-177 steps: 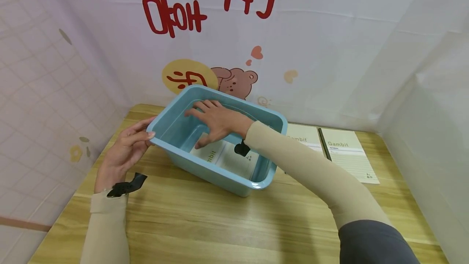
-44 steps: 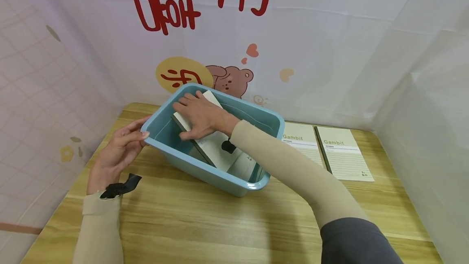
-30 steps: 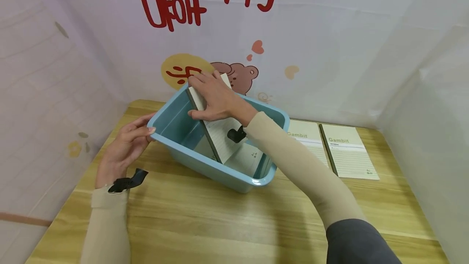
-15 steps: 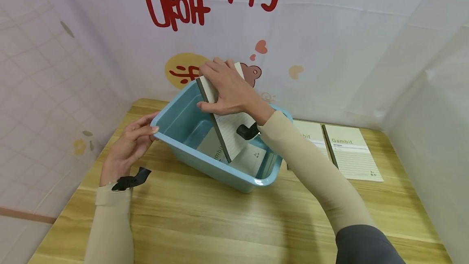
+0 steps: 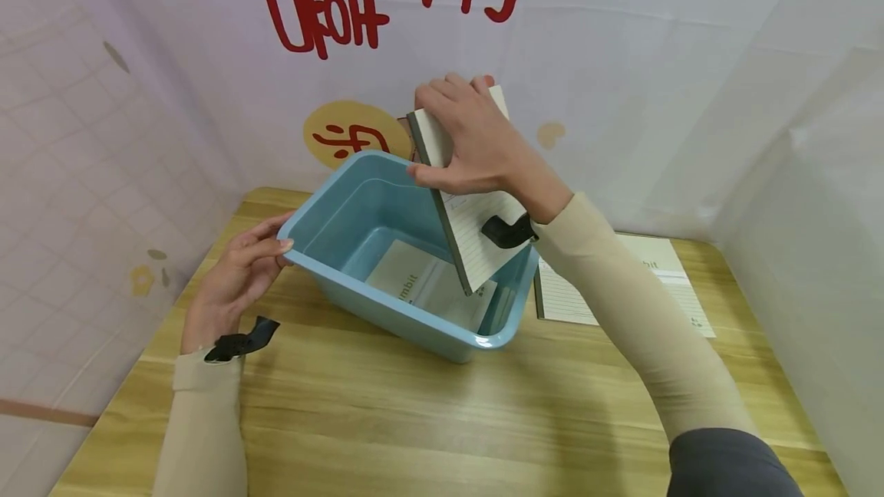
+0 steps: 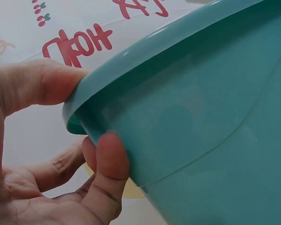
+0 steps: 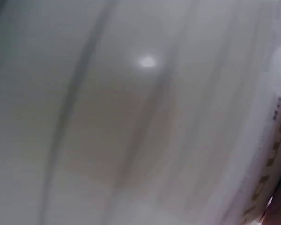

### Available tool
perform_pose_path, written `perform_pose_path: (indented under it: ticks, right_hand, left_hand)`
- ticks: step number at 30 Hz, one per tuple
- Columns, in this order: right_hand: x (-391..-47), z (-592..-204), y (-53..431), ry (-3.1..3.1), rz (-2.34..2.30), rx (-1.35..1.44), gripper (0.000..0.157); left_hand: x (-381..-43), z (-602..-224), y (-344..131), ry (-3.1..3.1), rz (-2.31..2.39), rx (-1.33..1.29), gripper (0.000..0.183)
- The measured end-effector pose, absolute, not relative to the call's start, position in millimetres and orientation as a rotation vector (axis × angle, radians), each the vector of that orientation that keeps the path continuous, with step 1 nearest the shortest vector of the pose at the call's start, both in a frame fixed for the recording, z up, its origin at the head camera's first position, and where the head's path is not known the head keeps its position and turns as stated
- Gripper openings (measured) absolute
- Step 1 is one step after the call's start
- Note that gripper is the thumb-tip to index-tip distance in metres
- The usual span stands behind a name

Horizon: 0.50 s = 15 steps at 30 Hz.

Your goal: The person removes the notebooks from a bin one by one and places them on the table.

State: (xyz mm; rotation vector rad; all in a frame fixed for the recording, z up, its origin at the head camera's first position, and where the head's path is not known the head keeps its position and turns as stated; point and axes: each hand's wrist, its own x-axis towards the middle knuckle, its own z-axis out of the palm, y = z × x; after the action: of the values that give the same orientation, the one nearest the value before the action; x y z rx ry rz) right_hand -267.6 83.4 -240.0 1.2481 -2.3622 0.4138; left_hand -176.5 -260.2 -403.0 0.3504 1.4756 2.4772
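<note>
My left hand (image 5: 238, 274) pinches the left corner of a blue plastic basin (image 5: 380, 309); the left wrist view shows the thumb and fingers either side of its rim (image 6: 131, 51). My right hand (image 5: 476, 144) grips the top of a cream notebook (image 5: 476, 244) with a dark spine, holding it tilted above the basin, its lower end near the basin's right inner side. In the right wrist view the lined notebook cover (image 7: 131, 117) fills the frame, blurred. Another notebook (image 5: 397, 267) lies flat on the basin's floor, partly hidden by the held one.
To the right of the basin, two more notebooks lie side by side on the wooden table (image 5: 387, 420): a nearer notebook (image 5: 562, 301) and a farther notebook (image 5: 684, 294), both partly covered by my right arm. A white printed curtain (image 5: 621, 98) hangs behind the table.
Over the last seconds my right hand has taken hold of a notebook inside the basin and raised it up and to the right. My left hand stays on the rim.
</note>
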Motion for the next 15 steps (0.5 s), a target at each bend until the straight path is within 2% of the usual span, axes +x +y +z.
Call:
perform_pose_path:
  ticks: [9,15]
  right_hand:
    - [-264.3,-215.8,131.0,-2.38,0.635,1.079,0.052]
    - [-263.3,-206.5,156.0,-2.294,0.698,1.046,0.055]
  left_hand:
    - [-177.2,-403.4,-261.4,1.488,2.474,0.332,0.039]
    - [-177.5,-404.0,-261.0,1.476,2.483,0.328,0.038]
